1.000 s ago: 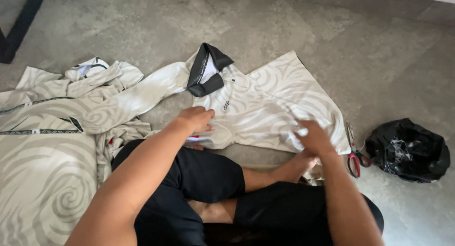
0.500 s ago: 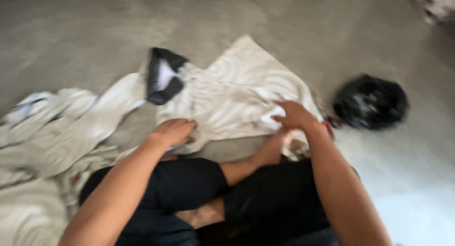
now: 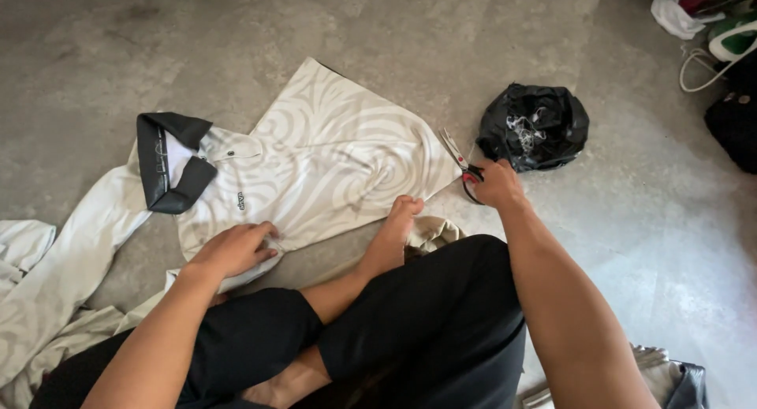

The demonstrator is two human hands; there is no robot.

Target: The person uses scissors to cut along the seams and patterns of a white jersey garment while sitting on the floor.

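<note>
A cream polo shirt (image 3: 331, 160) with a pale swirl pattern and a black collar (image 3: 167, 171) lies spread on the grey floor in front of my crossed legs. My left hand (image 3: 233, 250) rests flat on the shirt's near edge, fingers together. My right hand (image 3: 495, 184) is closed on the red handles of a pair of scissors (image 3: 459, 156), whose blades lie on the floor beside the shirt's right edge. My bare foot (image 3: 398, 224) touches the shirt's lower hem.
A crumpled black plastic bag (image 3: 535, 126) sits just right of the scissors. More swirl-patterned cloth (image 3: 47, 298) lies at the left. Bags and clothing (image 3: 714, 30) are piled at the top right. A dark bag (image 3: 684, 385) sits by my right thigh.
My right hand left the shirt's right edge and moved right onto the scissors' handles. The left hand stayed on the shirt's near edge. The view swung to the right.
</note>
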